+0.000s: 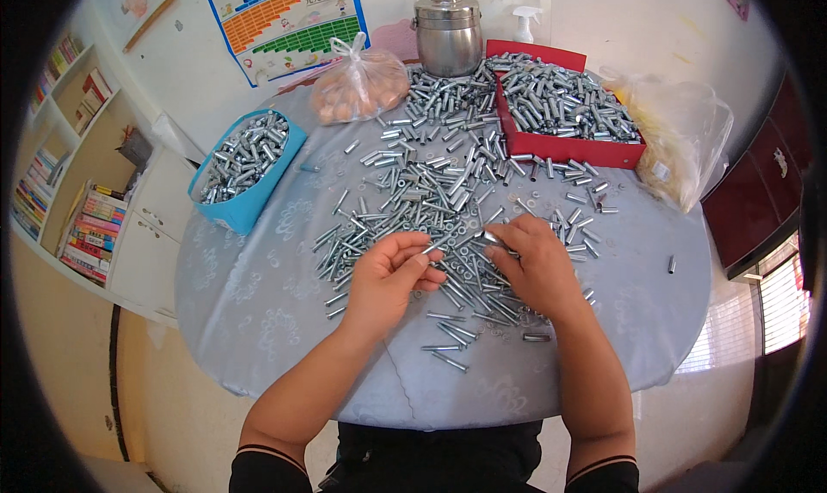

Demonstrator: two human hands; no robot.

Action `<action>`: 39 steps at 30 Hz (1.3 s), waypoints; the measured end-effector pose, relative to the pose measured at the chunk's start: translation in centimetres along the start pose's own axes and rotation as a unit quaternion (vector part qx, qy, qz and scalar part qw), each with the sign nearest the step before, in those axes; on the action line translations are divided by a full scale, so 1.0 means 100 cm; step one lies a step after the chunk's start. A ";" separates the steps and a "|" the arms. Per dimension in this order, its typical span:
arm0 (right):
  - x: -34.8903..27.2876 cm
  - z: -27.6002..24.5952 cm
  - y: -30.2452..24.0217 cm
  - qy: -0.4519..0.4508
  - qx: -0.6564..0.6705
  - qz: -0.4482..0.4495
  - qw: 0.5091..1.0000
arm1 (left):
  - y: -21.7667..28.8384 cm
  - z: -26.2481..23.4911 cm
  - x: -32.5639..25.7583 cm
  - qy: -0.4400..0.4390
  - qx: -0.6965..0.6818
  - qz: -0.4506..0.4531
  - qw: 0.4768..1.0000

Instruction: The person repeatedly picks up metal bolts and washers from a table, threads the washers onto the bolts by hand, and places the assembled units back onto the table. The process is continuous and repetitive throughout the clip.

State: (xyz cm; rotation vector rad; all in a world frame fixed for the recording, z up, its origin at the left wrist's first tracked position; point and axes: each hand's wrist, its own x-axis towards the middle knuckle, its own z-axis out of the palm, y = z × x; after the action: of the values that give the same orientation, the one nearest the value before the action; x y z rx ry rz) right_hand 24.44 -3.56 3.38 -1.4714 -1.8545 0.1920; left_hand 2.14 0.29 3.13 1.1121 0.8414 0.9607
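Both bare forearms reach forward; the left hand (388, 273) curls palm-up, the right hand (536, 265) lies palm-down, fingers pinched.

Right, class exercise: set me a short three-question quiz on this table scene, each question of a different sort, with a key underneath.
1. True or false: the red box at the far right of the table holds metal sleeves.
2. Multiple choice: the blue box stands to the person's A) left, B) right, C) straight ahead beyond the steel pot.
3. Fill in: both the left hand and the right hand work in the loose pile of metal ____ spread over the middle of the table.

Key: 1 true; 2 A; 3 bolts. The left hand pinches one small metal piece at its fingertips; what the right hand's grip holds is hidden by the hand itself.
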 end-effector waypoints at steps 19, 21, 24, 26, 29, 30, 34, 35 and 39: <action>0.000 0.018 -0.009 0.008 0.148 0.043 0.988 | -0.021 -0.018 0.003 -0.038 0.014 0.068 0.997; 0.000 0.018 0.003 0.010 0.177 0.028 0.984 | -0.020 -0.019 0.002 -0.037 0.042 0.070 0.996; -0.002 0.024 -0.006 0.032 0.418 0.183 0.889 | -0.020 -0.020 0.001 -0.039 0.055 0.075 0.995; 0.001 0.022 -0.008 0.003 0.445 0.202 0.873 | -0.020 -0.019 0.000 -0.040 0.047 0.075 0.995; 0.001 0.023 -0.008 -0.020 0.438 0.218 0.872 | -0.020 -0.019 0.000 -0.041 0.027 0.069 0.996; 0.000 0.023 -0.008 -0.024 0.428 0.222 0.876 | -0.020 -0.019 0.001 -0.043 0.021 0.066 0.997; -0.001 0.024 -0.009 -0.029 0.441 0.218 0.870 | -0.020 -0.018 0.001 -0.051 0.012 0.056 0.997; -0.001 0.024 -0.009 -0.035 0.435 0.215 0.874 | -0.020 -0.018 0.001 -0.055 0.013 0.056 0.997; -0.002 0.025 -0.013 -0.042 0.446 0.222 0.866 | -0.023 -0.018 0.001 -0.069 0.017 0.051 0.996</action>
State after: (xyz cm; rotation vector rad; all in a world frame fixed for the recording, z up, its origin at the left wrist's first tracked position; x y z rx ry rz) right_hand 21.87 -3.40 2.25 -1.1657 -1.1484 1.1806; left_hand 0.96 0.69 0.50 1.2461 0.6964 0.9456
